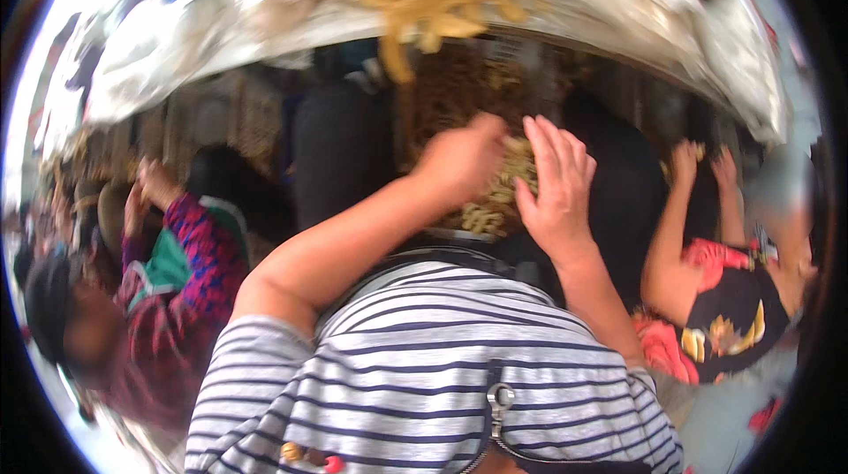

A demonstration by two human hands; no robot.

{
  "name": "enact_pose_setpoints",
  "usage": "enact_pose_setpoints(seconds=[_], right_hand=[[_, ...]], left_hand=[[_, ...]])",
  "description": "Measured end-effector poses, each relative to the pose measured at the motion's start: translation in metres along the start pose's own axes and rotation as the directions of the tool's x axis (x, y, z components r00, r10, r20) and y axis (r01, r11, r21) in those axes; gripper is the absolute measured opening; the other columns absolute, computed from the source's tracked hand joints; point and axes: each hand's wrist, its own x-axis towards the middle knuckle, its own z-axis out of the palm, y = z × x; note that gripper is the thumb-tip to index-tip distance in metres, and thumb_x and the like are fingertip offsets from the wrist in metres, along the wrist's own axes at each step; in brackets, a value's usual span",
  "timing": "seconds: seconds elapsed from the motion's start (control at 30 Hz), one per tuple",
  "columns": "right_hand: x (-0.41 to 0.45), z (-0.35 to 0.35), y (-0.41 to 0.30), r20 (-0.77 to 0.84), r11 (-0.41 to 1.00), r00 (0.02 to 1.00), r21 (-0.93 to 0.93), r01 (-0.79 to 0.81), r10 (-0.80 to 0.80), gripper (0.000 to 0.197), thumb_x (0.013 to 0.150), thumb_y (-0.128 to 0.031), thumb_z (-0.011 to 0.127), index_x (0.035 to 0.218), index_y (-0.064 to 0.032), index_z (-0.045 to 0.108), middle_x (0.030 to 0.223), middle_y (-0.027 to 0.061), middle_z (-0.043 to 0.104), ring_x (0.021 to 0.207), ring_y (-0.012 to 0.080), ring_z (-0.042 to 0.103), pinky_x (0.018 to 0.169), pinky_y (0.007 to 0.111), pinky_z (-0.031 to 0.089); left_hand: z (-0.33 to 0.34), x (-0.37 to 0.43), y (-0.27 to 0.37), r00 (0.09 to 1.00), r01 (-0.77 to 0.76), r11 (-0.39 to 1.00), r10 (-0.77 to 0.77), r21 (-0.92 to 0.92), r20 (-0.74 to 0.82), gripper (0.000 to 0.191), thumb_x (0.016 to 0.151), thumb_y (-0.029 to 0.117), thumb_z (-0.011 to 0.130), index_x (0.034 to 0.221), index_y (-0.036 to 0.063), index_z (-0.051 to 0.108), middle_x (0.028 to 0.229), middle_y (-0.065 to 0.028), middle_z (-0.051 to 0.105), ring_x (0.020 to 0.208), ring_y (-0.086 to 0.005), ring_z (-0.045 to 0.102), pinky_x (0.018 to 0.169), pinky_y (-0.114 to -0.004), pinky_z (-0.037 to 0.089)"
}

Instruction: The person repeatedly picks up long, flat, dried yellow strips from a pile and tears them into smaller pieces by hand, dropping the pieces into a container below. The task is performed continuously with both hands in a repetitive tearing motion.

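My left hand (464,156) is blurred, with its fingers curled, over a dark container between my knees; whether it holds anything cannot be made out. Close by on the right, my right hand (560,182) has its fingers extended and its thumb apart, with nothing visible in its grasp. Small pale yellow, curled pieces (483,219) lie in a pile below and between the hands. Beyond them the container holds a brown mass (437,90) of small bits. Longer yellow strips (457,23) lie at the edge of the sheet-covered table, some hanging over it.
White plastic sheeting (596,3) covers the table ahead. A co-worker (179,328) in a patterned sleeve sits at the left, another (722,302) in a black and coral top at the right, both with hands raised. My dark-clad legs (344,149) flank the container.
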Motion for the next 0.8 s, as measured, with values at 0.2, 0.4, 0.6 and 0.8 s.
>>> enact_pose_setpoints(seconds=[0.2, 0.4, 0.6, 0.8], right_hand=[[-0.003, 0.017, 0.003, 0.690, 0.486, 0.713, 0.670, -0.561, -0.127, 0.025, 0.096, -0.006, 0.059, 0.118, -0.0001, 0.069, 0.116, 0.0085, 0.069, 0.115, 0.0164, 0.061, 0.099, 0.034, 0.048], [0.042, 0.009, -0.034, 0.270, 0.912, 0.887, 0.283, 0.298, -0.373, 0.048, 0.086, -0.010, 0.068, 0.134, -0.0062, 0.065, 0.149, 0.0088, 0.054, 0.139, 0.0322, 0.042, 0.114, 0.043, 0.025], [0.033, 0.011, -0.023, 0.074, 0.885, 0.946, 0.382, 0.267, -0.317, 0.039, 0.080, 0.000, 0.064, 0.118, -0.0048, 0.072, 0.126, 0.0118, 0.067, 0.121, 0.0316, 0.057, 0.099, 0.042, 0.040], [0.009, 0.037, 0.006, 0.263, 0.539, 0.943, 0.774, -0.333, 0.204, 0.017, 0.088, -0.002, 0.065, 0.103, 0.0020, 0.071, 0.088, 0.0155, 0.067, 0.076, 0.0290, 0.063, 0.069, 0.039, 0.051]], left_hand=[[-0.049, -0.011, 0.025, 0.937, -0.337, 0.879, 0.347, -0.337, -0.034, 0.017, 0.092, 0.020, 0.067, 0.095, 0.0041, 0.061, 0.077, -0.0155, 0.066, 0.072, -0.0279, 0.067, 0.067, -0.040, 0.054], [-0.038, -0.021, -0.058, 0.725, 0.610, 0.241, 0.213, -0.755, 0.654, 0.012, 0.096, 0.012, 0.059, 0.084, 0.0123, 0.060, 0.064, 0.0022, 0.050, 0.049, -0.0078, 0.042, 0.046, -0.024, 0.030], [-0.004, -0.024, -0.033, 0.906, 0.422, 0.310, -0.184, -0.852, 0.382, 0.007, 0.100, 0.016, 0.058, 0.103, 0.0121, 0.063, 0.068, 0.0013, 0.058, 0.053, -0.0081, 0.050, 0.047, -0.024, 0.037], [-0.003, -0.030, -0.014, 0.998, -0.063, 0.811, 0.033, -0.581, -0.062, 0.012, 0.103, 0.013, 0.058, 0.108, 0.0021, 0.055, 0.078, -0.0110, 0.067, 0.065, -0.0179, 0.066, 0.059, -0.034, 0.053]])
